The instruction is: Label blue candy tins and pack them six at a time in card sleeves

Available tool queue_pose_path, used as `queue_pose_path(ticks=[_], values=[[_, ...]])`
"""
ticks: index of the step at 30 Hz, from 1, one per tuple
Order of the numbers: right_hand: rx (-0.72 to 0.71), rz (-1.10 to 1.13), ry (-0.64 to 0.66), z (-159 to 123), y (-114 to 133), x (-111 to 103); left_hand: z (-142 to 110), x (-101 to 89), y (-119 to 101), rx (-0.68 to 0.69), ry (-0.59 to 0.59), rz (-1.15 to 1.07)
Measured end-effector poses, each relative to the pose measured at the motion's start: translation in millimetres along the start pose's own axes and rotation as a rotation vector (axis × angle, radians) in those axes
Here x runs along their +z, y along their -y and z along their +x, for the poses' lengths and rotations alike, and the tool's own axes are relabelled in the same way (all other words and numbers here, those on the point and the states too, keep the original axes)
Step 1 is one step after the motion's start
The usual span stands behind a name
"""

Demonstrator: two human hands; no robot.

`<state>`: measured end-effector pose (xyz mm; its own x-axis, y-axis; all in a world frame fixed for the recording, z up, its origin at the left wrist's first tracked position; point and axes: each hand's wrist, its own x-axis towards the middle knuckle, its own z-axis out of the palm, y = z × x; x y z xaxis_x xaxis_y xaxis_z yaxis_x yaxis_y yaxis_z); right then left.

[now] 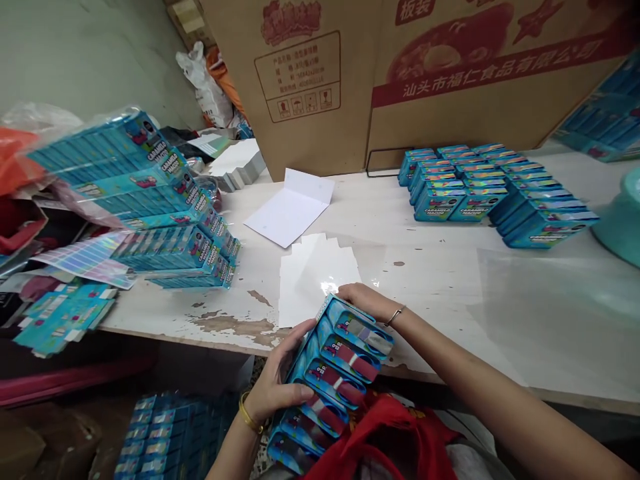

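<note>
A row of blue candy boxes [325, 373], with rounded windows showing dark red and grey contents, is tilted over the table's front edge, close to my body. My left hand [283, 377] is closed around its left side, thumb lying across the front faces. At the far upper end, my right hand [367, 300] grips the row's top edge; its fingertips are partly hidden behind the boxes. Just beyond the row lie flat white cards [315, 270] beneath a shiny clear film. A folded white card [293, 207] rests farther back.
Wrapped stacks of blue boxes [175, 200] stand at left, beside flattened blue cartons [67, 310]. More boxes [460, 197] stand in rows at back right. A large cardboard carton [320, 147] blocks the rear. A teal basin [620, 220] is at right; other blue boxes [155, 433] sit below the table.
</note>
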<state>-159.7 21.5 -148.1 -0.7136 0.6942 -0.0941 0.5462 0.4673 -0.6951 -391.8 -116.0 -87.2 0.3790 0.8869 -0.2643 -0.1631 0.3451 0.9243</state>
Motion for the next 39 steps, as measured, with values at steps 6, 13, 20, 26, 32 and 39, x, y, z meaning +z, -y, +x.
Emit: queue_pose_path(ticks=[6, 13, 20, 26, 32, 39], values=[[-0.008, 0.213, 0.018, -0.5, 1.5, -6.9, 10.8, -8.2, 15.1, -0.073, -0.075, -0.153], [-0.005, 0.206, -0.294, -9.4, 15.2, -8.9, 11.9, -9.0, 16.8, -0.070, -0.135, -0.156], [0.042, 0.410, -0.116, -14.6, 10.5, -18.2, 29.0, -10.4, 10.0, -0.089, -0.152, -0.103], [0.013, 0.311, -0.237, -14.9, 5.7, -25.8, 46.5, -11.3, 10.7, -0.081, -0.213, -0.146], [0.032, 0.154, -0.230, -12.0, 1.6, -28.4, 57.6, -24.3, -3.3, -0.054, -0.257, 0.316], [0.257, -0.392, -0.291, -21.4, 21.2, -5.2, 82.0, -61.4, -18.3, 0.231, -0.107, 0.689]])
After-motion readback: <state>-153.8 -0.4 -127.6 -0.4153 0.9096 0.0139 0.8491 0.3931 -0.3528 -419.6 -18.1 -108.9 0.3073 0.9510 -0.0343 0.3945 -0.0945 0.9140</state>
